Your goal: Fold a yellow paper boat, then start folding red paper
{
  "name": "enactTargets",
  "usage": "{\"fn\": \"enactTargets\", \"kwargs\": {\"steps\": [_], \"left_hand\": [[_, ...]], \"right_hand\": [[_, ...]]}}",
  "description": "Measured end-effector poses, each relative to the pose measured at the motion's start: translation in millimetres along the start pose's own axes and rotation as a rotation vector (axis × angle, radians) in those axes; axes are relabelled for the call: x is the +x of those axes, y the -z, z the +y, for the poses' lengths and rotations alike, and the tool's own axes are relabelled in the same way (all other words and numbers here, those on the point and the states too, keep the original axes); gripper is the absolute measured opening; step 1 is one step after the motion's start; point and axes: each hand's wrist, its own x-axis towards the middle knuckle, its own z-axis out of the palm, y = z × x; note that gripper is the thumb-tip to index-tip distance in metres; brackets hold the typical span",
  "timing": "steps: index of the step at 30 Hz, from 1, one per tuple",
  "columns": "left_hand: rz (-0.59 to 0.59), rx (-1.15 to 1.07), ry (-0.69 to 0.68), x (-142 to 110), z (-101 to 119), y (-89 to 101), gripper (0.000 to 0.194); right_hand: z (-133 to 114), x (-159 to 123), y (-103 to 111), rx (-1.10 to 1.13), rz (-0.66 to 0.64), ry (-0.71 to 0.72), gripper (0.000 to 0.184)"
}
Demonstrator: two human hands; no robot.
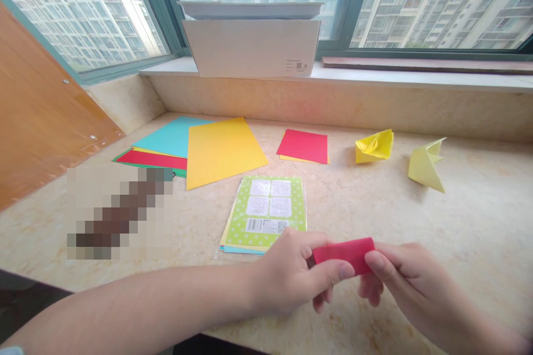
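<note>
Between my two hands is a small strip of folded red paper [345, 255], held a little above the counter near its front edge. My left hand [297, 272] pinches its left part, thumb laid along the lower edge and fingers behind. At the right end, my right hand [403, 272] grips the paper between thumb and forefinger; the other fingers curl underneath. Just behind my left hand lies a green dotted packet of paper [237, 222] in a clear sleeve, partly covered by that hand.
Large coloured sheets [220, 150] and a small red square sheet [306, 146] lie farther back. To the right stand a folded yellow paper boat shape [375, 147] and a pale yellow folded paper piece [427, 166]. A white box [250, 47] sits on the windowsill. A blurred-out object [120, 213] is at left.
</note>
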Motion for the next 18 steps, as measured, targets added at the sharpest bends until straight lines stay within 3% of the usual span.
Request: {"fn": "enactTargets", "kwargs": {"steps": [4,9,18], "left_hand": [[0.032,0.023,0.004,2,2,0.2,0.041],[0.016,-0.194,0.066,5,-4,-2.9,0.037],[-0.048,-0.167,0.114,8,-9,-1.7,0.038]], "right_hand": [[-4,2,1,0.100,-0.023,-0.080,0.048],[-7,3,-2,0.245,-0.001,-0.235,0.054],[-10,11,3,0.262,0.112,-0.193,0.040]]}}
